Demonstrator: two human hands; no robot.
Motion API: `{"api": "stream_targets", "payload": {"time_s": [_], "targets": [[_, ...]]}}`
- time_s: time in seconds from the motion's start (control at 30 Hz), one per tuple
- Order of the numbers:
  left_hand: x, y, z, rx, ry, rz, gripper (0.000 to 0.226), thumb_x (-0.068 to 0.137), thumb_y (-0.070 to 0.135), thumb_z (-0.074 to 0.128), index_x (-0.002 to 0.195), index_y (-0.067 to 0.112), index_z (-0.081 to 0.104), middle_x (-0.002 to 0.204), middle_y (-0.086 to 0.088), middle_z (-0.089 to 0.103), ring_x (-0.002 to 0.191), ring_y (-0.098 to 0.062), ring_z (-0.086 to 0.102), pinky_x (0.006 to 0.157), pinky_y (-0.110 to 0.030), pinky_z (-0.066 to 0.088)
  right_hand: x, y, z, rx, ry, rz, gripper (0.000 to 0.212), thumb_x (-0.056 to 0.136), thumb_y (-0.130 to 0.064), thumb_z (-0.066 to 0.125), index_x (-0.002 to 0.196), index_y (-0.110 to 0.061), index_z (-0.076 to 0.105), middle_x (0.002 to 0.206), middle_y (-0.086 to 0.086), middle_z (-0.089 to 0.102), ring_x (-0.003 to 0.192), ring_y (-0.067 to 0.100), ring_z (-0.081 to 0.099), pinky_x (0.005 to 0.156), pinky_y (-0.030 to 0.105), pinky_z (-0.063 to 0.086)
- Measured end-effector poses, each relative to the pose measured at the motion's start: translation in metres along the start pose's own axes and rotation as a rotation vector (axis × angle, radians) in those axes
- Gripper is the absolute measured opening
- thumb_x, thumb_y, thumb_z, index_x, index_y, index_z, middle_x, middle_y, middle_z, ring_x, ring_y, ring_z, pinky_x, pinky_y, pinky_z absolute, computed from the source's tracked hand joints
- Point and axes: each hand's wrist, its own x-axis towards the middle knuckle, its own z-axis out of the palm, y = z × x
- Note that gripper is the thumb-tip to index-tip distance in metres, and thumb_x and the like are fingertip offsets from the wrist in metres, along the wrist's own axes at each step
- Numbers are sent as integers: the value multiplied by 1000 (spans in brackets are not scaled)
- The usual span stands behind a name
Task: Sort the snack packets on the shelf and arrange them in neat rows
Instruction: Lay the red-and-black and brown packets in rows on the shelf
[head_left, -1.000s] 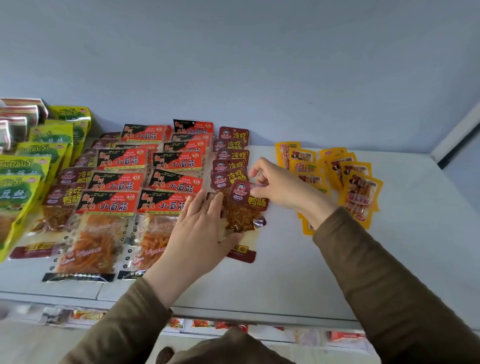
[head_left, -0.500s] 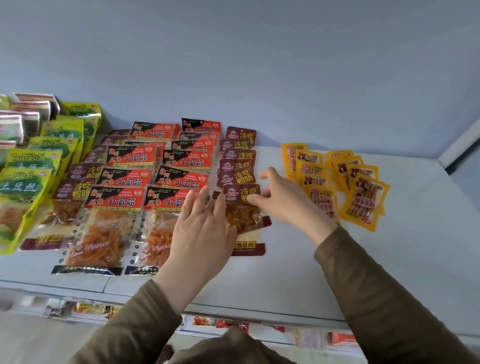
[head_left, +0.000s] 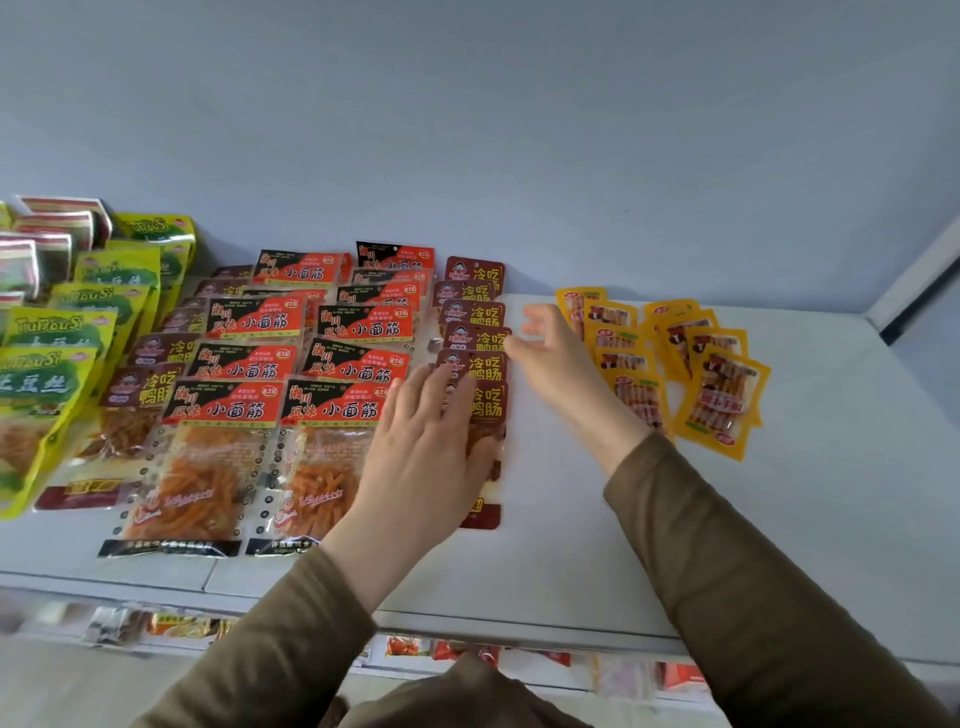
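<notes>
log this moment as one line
left hand flat on maroon packets | right hand open beside row | yellow packets untidy

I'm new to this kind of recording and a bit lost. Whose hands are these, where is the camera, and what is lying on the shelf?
There is no machine: a person wears a camera on the head, looking down at their own hands. On the white shelf lie rows of snack packets: green packets, red and black packets, maroon packets and yellow packets. The left hand rests flat on the front maroon packets. The right hand, blurred, touches that row's edge; neither hand holds anything.
</notes>
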Motion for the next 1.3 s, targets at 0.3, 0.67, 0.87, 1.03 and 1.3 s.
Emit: {"api": "stream_targets", "payload": {"time_s": [0.3,0.67,0.87,1.03,1.3], "targets": [[13,4,26,36,-126,34,59,106,59,18,160,40,9,173,-6,0,159,-31,-11,127,-46,-8,16,-3,37,412,-45,111,42,103,-12,50,144,-19,42,104,-17,60,83,-6,61,71,17,55],[21,7,32,22,-139,-2,59,107,55,17,163,38,5,173,-10,-3,159,-32,-10,129,-49,-1,98,-20,30,317,42,308,51,102,-6,47,149,0,29,135,16,53,114,23,56,90,27,48],[22,5,37,21,-124,-2,57,107,51,17,162,39,7,173,-11,0,159,-32,-7,129,-50,1,111,-24,44,233,124,222,64,97,-14,61,148,-4,25,137,14,53,123,30,58,103,47,51],[22,4,38,27,-110,16,58,107,51,19,162,39,8,173,-11,1,159,-33,-5,129,-50,0,115,-16,48,206,176,142,33,97,-9,59,126,-12,44,120,10,60,108,28,64,94,47,56],[22,9,37,30,-121,-40,61,107,54,17,164,37,1,173,-12,-3,159,-34,-8,127,-49,-5,114,-12,49,226,230,138,32,99,-8,56,129,-13,45,124,10,62,100,21,62,83,35,56]]}}
